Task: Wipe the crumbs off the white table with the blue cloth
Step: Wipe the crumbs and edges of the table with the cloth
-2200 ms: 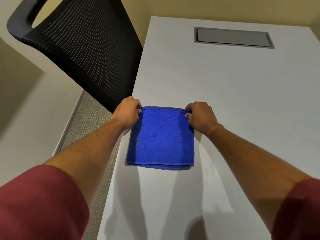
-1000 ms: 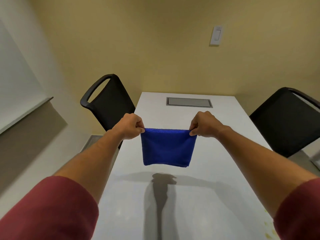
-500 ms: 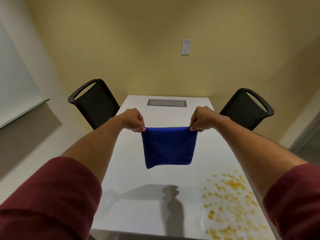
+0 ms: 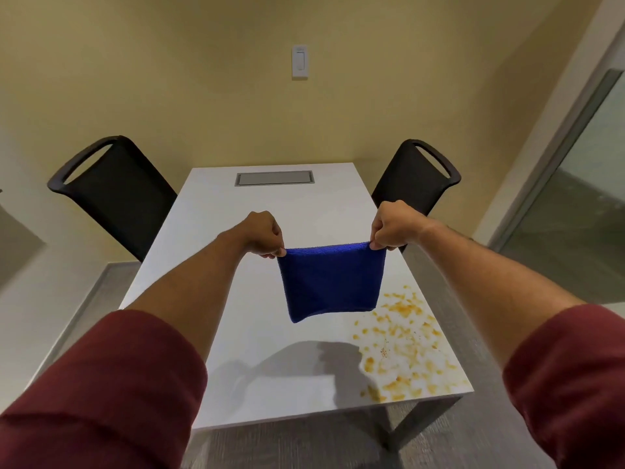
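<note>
The folded blue cloth [image 4: 331,282] hangs in the air above the white table [image 4: 270,214], stretched by its two top corners. My left hand [image 4: 262,233] pinches the left corner and my right hand [image 4: 392,225] pinches the right corner. Orange crumbs [image 4: 402,343] are scattered over the table's near right part, below and right of the cloth. The cloth's lower edge hangs clear of the tabletop and hides a small patch of it.
A black chair [image 4: 111,194] stands at the table's left side and another black chair [image 4: 416,177] at its right. A grey cable hatch [image 4: 274,178] sits in the tabletop at the far end. The table's near edge is close below me.
The cloth was lifted off the table by both hands and is held up. My view has pulled back and swung right, bringing the crumbs and the table's near edge into sight.
</note>
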`<state>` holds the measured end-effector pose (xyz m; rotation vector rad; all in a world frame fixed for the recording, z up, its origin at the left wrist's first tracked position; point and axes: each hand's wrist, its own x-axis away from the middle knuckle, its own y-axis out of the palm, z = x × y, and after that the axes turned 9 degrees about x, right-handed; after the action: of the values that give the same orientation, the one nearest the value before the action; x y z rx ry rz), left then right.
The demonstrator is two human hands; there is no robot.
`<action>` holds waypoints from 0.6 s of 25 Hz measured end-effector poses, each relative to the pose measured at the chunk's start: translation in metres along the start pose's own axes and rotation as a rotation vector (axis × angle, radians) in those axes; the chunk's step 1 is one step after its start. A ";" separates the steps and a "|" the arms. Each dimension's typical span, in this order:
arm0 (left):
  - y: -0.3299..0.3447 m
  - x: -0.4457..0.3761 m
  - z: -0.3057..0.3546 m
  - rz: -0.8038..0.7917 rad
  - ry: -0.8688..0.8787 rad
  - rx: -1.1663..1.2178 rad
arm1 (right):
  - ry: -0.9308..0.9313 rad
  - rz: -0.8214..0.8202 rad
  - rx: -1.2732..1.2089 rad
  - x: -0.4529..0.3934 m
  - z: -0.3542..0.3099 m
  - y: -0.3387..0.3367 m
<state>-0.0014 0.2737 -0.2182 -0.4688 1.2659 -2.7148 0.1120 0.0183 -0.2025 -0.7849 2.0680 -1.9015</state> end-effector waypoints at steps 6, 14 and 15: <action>0.032 -0.011 0.005 -0.042 0.037 -0.007 | 0.052 -0.001 0.001 0.004 0.029 0.030; 0.087 -0.022 0.024 0.016 -0.062 0.023 | -0.053 -0.040 -0.002 -0.011 0.087 0.060; 0.095 -0.022 0.027 0.029 -0.080 0.016 | -0.085 -0.047 0.000 -0.014 0.095 0.063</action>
<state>0.0253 0.1976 -0.2794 -0.5470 1.2201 -2.6522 0.1571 -0.0544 -0.2789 -0.9052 2.0159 -1.8582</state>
